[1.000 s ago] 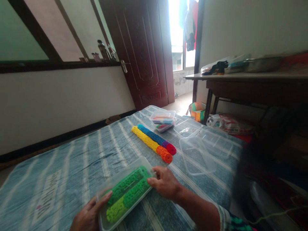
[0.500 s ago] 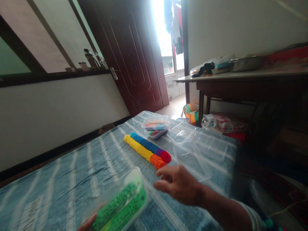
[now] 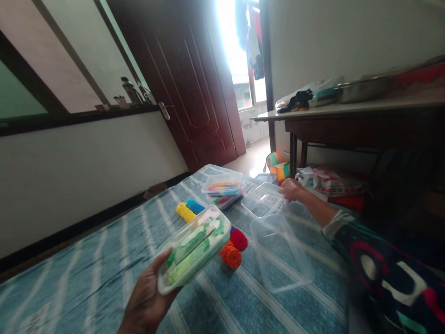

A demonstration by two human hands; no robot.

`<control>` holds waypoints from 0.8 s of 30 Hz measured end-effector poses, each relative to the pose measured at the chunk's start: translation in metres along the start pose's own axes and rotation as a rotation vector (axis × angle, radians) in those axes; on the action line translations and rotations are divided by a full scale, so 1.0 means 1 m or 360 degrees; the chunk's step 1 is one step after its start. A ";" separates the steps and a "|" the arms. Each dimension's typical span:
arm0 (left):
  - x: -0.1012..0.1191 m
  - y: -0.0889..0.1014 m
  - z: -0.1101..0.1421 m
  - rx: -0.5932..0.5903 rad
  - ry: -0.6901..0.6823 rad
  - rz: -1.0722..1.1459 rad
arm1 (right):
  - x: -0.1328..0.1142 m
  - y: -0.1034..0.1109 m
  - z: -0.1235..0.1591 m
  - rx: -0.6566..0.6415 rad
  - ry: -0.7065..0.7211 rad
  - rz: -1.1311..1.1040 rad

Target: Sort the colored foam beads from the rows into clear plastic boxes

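My left hand (image 3: 146, 297) is shut on a clear plastic box (image 3: 193, 248) and tilts it up; green and pale green knobbly strips lie inside. My right hand (image 3: 291, 189) reaches far across and grips the rim of a shallow clear plastic tub (image 3: 262, 199). Knobbly yellow, blue, orange and red strips lie in rows on the striped mattress (image 3: 104, 273). The yellow strip (image 3: 185, 212) and blue strip (image 3: 194, 206) show beyond the held box, which hides their middles. The orange end (image 3: 231, 256) and red end (image 3: 238, 240) show nearer my right side.
A larger clear tub (image 3: 280, 253) lies near the mattress's right side. Stacked small boxes of coloured pieces (image 3: 221, 184) stand at the far end. A table with a metal tray (image 3: 365, 89) stands at right, above bags on the floor. A dark door stands beyond.
My right hand has moved from near the strips to the far tub. My left hand has lifted the green-filled box, which now covers the middle of the coloured strips.
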State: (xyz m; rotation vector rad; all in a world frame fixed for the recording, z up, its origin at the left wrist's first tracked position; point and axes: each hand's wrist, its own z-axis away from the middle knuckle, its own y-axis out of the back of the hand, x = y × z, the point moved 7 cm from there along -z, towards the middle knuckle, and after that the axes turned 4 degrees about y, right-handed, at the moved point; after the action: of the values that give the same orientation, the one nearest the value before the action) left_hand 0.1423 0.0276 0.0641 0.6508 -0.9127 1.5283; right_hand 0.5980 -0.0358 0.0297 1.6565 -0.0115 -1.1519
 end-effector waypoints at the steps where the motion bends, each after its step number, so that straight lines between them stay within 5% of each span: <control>1: 0.000 -0.009 -0.003 -0.0023 0.0009 0.0003 | 0.002 -0.005 -0.001 -0.0007 -0.0002 -0.0072; 5: 0.000 -0.041 -0.013 -0.0142 0.0011 0.0022 | 0.007 0.005 0.000 0.0113 0.0011 -0.0327; 14: -0.012 -0.117 -0.024 -0.0486 0.0092 0.0101 | 0.061 0.078 0.018 0.0584 -0.0160 -0.0671; 24: -0.038 -0.209 -0.052 -0.0657 0.0254 0.0013 | 0.092 0.087 0.058 0.0713 -0.0118 -0.1388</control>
State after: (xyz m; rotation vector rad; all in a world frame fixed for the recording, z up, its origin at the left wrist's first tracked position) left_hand 0.3584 0.0525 0.0438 0.2247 -1.0667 1.3224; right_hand 0.6522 -0.1642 0.0351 2.0826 0.4795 -1.9681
